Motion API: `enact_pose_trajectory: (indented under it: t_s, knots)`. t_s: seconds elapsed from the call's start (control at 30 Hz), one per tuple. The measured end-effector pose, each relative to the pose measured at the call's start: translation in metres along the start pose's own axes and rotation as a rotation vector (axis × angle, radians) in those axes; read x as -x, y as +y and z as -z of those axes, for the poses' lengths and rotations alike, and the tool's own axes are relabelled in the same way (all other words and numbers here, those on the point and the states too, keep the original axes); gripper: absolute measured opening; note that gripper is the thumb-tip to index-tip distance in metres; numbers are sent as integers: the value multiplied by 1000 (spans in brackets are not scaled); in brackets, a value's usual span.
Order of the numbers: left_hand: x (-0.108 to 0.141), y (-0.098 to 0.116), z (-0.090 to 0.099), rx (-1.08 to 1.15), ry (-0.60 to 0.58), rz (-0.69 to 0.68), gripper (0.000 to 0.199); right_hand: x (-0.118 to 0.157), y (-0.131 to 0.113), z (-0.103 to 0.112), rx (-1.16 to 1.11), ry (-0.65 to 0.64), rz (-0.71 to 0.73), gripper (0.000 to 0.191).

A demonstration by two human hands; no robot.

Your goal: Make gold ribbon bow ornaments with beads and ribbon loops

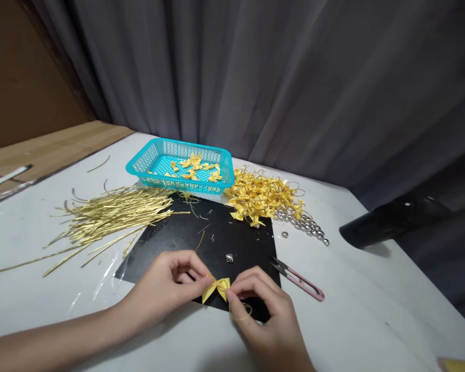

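a loose heap of gold twist ties (116, 219) lay at the far left of the white desk (19, 227). the left hand (158, 284) came in low from the left, forearm just above the desk, its grip nearly closed, with thumb and forefinger pinching the left side of a small yellow ribbon bow (216, 288) above a black mat (232, 243). the right hand (256, 310) rose from the bottom edge, its grip pinching the bow's right side, with a thin gold tie (240, 313) looping beneath the fingers. beyond the mat sat a blue plastic basket (178, 147), then a heap of yellow bows (259, 196) and silver beads (302, 225). pink-handled thread snips (298, 279) lay at the right.
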State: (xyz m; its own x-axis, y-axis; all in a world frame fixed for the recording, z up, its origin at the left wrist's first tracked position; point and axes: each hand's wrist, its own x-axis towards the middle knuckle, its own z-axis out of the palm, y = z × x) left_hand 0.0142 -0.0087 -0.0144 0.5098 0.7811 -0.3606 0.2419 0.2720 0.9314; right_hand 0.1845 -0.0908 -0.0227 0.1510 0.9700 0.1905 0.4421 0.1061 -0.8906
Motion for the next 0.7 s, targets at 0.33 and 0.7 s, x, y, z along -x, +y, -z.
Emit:
enact_pose_trajectory:
  t_s: [0.33,0.7]
  knots:
    - [0,-3,2,13,24,-54,23,2,0,1,96,-2,9,17]
    - [1,-3,1,0,27,-65,21,1,-1,0,112,19,53,17]
